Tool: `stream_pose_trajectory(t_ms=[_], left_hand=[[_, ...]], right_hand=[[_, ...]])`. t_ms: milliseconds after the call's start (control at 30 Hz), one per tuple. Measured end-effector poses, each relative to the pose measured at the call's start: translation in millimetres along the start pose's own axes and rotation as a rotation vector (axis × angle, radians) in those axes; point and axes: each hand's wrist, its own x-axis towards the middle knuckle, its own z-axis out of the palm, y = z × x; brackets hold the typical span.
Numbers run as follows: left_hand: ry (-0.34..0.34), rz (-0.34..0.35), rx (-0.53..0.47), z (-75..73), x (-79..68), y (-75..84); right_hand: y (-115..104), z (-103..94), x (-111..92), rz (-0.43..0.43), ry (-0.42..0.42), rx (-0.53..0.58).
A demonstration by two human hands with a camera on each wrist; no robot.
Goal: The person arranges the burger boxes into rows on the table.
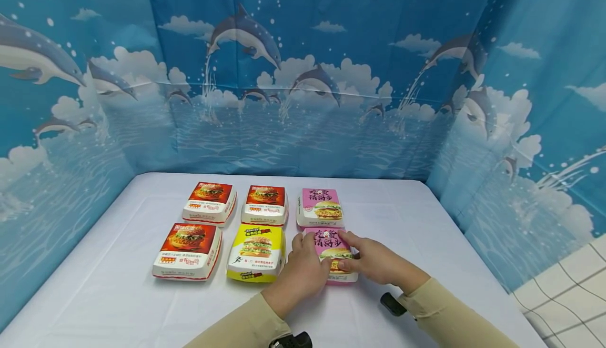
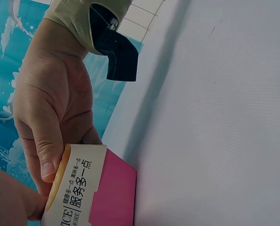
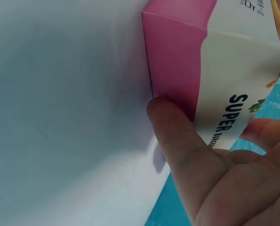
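Note:
A pink and white burger box (image 1: 326,241) sits at the front right of two rows of boxes, held from both sides. My left hand (image 1: 303,268) grips its left side, fingers by the top and thumb near the front. On the opposite side my right hand (image 1: 379,261) grips it. In the right wrist view, the right thumb (image 3: 175,129) lies against the lower pink side of the box (image 3: 238,75). The left wrist view shows the box's white and pink front wall (image 2: 78,188); part of the left hand (image 2: 10,200) enters at lower left.
Another pink box (image 1: 319,207) stands right behind. A yellow box (image 1: 255,253) is just left of the left hand. Three red and white boxes (image 1: 187,250) stand farther left and back on the white-covered table (image 1: 94,295). A dolphin-print curtain (image 1: 303,127) surrounds the table.

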Motion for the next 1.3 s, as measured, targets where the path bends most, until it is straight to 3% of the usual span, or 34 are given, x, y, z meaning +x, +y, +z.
stream_pose_trajectory(t_ms=[1300], left_hand=[[0.006,-0.001,0.003,-1.6,-0.3,0.2]], right_hand=[[2.2,2.7,2.5,-0.035,-0.021,0.025]])
